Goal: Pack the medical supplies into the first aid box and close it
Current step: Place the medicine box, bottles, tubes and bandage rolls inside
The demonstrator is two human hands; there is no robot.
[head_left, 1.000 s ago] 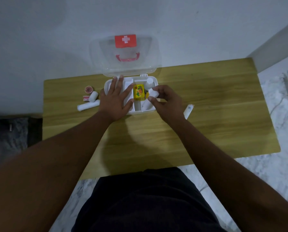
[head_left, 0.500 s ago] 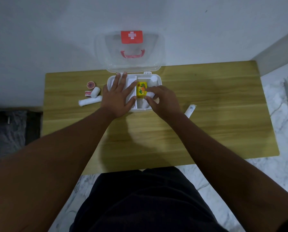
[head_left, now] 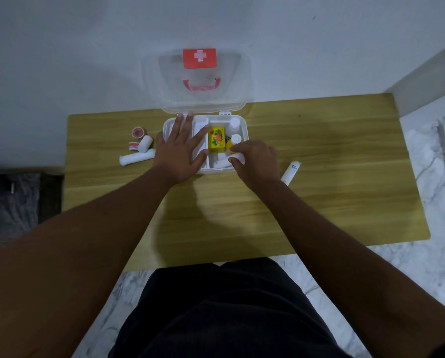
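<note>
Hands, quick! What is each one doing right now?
Left hand: open, fingers spread flat on the first aid box.
Right hand: pinching a small white roll at the box's near right part.

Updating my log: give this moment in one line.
left hand flat on box | right hand grips roll | lid open | tube outside

The left hand (head_left: 180,148) is laid flat over the left part of the box (head_left: 245,130); a bandage roll (head_left: 222,163) in its near right corner is gripped by the right hand (head_left: 255,161). A carton (head_left: 216,139) is lodged between the hands, two bottles (head_left: 234,125) beyond the right hand, the lid (head_left: 164,81) behind both. Loose rolls (head_left: 136,158) are left of the left hand, a tube (head_left: 290,171) right of the right hand.
</note>
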